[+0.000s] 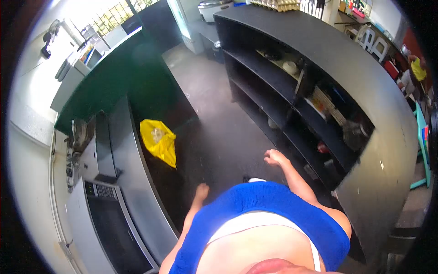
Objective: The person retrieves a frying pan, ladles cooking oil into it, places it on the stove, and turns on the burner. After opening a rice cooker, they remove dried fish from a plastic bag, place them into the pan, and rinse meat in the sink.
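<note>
A person in a blue top is standing in a narrow aisle, looking down. The right hand (274, 158) is hanging near the black shelf (292, 27), released, with fingers curling loosely around nothing. The left hand (202, 191) is blurring at the person's other side; nothing is showing in it, but whether its fingers are opening or closing, I cannot tell. A yellow bag (165, 147) is lying low, ahead and to the left, beside the green panel (123, 86) and the table (133, 169), with something pale showing in its mouth. Moving well here would mean keeping to the middle of the floor (219, 114), holding the right arm clear of the shelf's edge, and watching the feet near the bag, since its loose plastic could be catching a shoe. The microwave (116, 228) is carrying small panel markings, too blurred for reading; no brand or label is reading clearly.
</note>
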Action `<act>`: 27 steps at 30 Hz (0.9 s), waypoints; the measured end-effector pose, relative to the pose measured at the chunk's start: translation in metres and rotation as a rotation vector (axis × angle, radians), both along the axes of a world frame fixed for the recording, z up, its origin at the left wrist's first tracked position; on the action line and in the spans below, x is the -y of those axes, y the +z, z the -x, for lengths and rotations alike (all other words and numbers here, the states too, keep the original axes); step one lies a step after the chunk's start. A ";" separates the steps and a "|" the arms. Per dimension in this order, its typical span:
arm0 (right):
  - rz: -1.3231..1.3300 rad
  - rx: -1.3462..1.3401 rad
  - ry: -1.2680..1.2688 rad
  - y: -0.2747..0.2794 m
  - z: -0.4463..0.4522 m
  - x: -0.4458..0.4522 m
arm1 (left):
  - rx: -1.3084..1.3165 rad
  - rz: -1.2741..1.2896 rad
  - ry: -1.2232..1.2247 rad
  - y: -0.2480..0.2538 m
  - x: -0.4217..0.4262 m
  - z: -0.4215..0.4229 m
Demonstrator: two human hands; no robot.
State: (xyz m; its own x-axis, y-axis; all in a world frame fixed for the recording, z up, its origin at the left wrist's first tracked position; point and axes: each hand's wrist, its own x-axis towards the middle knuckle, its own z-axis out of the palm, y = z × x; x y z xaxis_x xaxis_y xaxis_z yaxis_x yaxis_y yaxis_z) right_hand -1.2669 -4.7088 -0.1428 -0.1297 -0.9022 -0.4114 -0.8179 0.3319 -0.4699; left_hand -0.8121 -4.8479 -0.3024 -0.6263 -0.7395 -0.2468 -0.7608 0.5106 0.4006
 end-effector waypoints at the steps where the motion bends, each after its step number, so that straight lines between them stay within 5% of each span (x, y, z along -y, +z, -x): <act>1: 0.101 0.018 -0.044 0.014 0.005 0.043 | 0.271 0.113 -0.258 0.001 0.015 -0.010; 5: 0.245 0.013 0.058 0.029 0.017 0.190 | 0.208 -0.659 0.511 0.011 0.006 -0.096; 10: 0.196 0.127 0.277 0.020 0.020 0.340 | 0.180 -0.851 0.879 0.028 0.061 -0.128; 17: 0.182 0.155 0.157 0.005 0.051 0.514 | 0.099 -0.785 0.675 -0.004 0.362 -0.049; 19: 0.153 0.165 0.100 0.019 0.064 0.558 | 0.122 -0.625 0.362 -0.011 0.474 -0.008; 21: 0.134 0.168 0.045 0.034 0.081 0.603 | 0.191 -0.041 -0.464 -0.018 0.593 0.046; 22: 0.134 0.160 -0.007 0.037 0.089 0.622 | 0.161 0.081 -0.566 -0.020 0.647 0.075; 23: 0.132 0.155 -0.059 0.038 0.096 0.641 | -0.016 -0.255 0.197 -0.029 0.679 0.118; 24: 0.128 0.159 -0.071 0.039 0.103 0.659 | 0.116 -0.464 0.302 0.008 0.720 0.163; 26: 0.196 0.221 -0.145 0.043 0.121 0.693 | -0.259 -0.303 0.224 0.027 0.782 0.229; 27: 0.202 0.221 -0.133 0.038 0.133 0.713 | -0.380 -0.346 0.222 -0.012 0.829 0.257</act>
